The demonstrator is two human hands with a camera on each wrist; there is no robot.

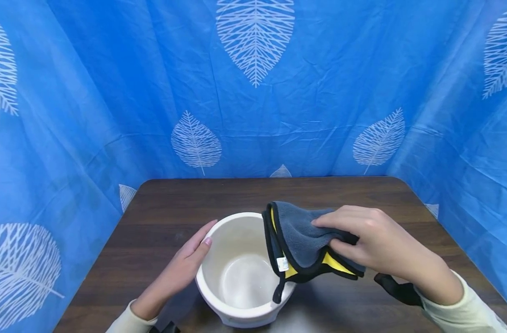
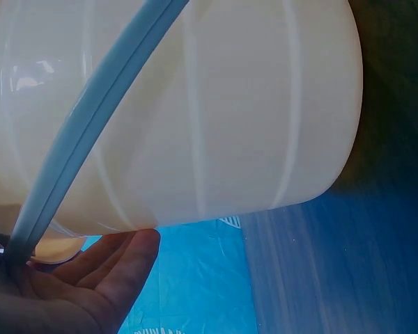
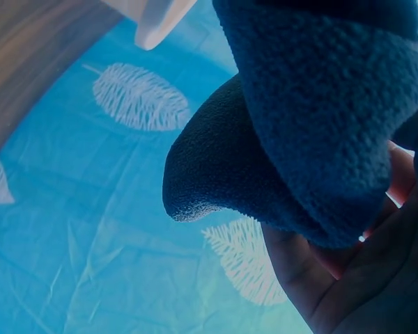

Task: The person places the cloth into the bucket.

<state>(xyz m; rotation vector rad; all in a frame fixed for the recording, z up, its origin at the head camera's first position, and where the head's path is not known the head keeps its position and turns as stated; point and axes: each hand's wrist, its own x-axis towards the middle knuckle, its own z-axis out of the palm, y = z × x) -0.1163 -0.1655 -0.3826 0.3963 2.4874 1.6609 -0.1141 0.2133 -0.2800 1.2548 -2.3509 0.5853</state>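
Note:
A white bucket [image 1: 245, 282] with a wide round mouth stands on the table in the head view. My left hand [image 1: 187, 263] grips its left rim, thumb over the edge and fingers along the outside. In the left wrist view, a pale blue curved handle [image 2: 90, 125] crosses the ribbed bucket wall [image 2: 230, 118]. My right hand [image 1: 370, 236] pinches a folded grey towel [image 1: 299, 236] with black edging and a yellow underside. The towel hangs over the bucket's right rim, its black loop and white tag dangling. Seen from the right wrist, its plush folds [image 3: 327, 118] hide the fingertips.
Both the bucket and my forearms are over a dark wooden table [image 1: 174, 199] with rounded far corners. Blue curtains [image 1: 253, 115] with white leaf prints enclose the back and both sides. A black strap [image 1: 397, 289] hangs at my right wrist.

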